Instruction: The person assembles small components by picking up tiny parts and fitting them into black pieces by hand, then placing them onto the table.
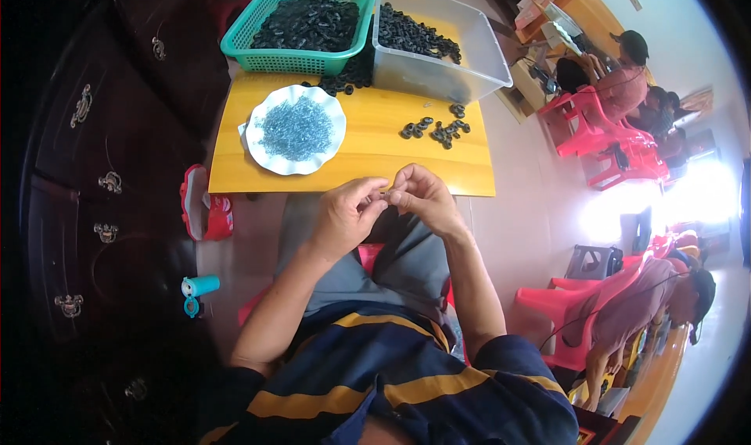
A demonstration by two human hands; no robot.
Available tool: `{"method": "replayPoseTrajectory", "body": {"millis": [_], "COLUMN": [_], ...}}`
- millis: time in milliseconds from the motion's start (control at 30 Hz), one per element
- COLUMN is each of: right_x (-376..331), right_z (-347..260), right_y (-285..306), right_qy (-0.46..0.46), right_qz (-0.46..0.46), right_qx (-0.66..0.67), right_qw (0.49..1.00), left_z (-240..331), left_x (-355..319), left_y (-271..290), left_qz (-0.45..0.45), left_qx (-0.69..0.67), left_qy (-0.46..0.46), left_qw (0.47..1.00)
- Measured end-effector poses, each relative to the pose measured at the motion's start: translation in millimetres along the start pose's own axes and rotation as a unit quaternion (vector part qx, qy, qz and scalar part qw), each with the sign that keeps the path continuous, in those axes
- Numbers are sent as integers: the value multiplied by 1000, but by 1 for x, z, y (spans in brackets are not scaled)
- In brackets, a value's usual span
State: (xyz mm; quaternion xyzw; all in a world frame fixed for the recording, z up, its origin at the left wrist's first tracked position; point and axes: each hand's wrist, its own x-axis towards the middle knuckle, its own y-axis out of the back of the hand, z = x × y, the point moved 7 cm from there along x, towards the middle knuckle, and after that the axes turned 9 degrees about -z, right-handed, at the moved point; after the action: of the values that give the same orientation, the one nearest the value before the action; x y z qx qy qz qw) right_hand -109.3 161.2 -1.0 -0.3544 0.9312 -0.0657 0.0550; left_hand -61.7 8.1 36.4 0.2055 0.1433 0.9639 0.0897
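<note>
My left hand (350, 213) and my right hand (423, 198) meet just off the near edge of the yellow table, above my lap. Both are closed, with fingertips pinched together around something small. What they hold is mostly hidden by the fingers and too small to name. Left of them on the table stands a white scalloped plate (261, 156) heaped with tiny silvery metal pieces (296, 128). Small black ring-shaped parts (446, 134) lie loose in clusters beyond my right hand.
At the table's (375, 144) far side stand a green basket (293, 60) and a clear plastic bin (442, 79), both holding many black parts. Dark drawers (102, 148) rise on the left; a turquoise bottle (205, 285) is beside them. Pink chairs (583, 116) and seated people are at right.
</note>
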Motion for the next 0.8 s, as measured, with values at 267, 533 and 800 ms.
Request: {"method": "replayPoseTrajectory", "body": {"millis": [267, 533, 800], "right_x": [0, -14, -14], "right_z": [-10, -32, -22], "right_y": [14, 116, 121], "right_qy": [-14, 42, 8], "right_qz": [9, 398, 390], "right_qx": [-47, -504, -558], "right_qw": [999, 766, 732], "left_z": [-1, -6, -11], "left_x": [-1, -2, -1], "left_y": [0, 4, 6], "left_qz": [-30, 20, 27], "left_qx": [-9, -36, -38], "left_qy": [16, 30, 37], "left_qw": [999, 999, 998]}}
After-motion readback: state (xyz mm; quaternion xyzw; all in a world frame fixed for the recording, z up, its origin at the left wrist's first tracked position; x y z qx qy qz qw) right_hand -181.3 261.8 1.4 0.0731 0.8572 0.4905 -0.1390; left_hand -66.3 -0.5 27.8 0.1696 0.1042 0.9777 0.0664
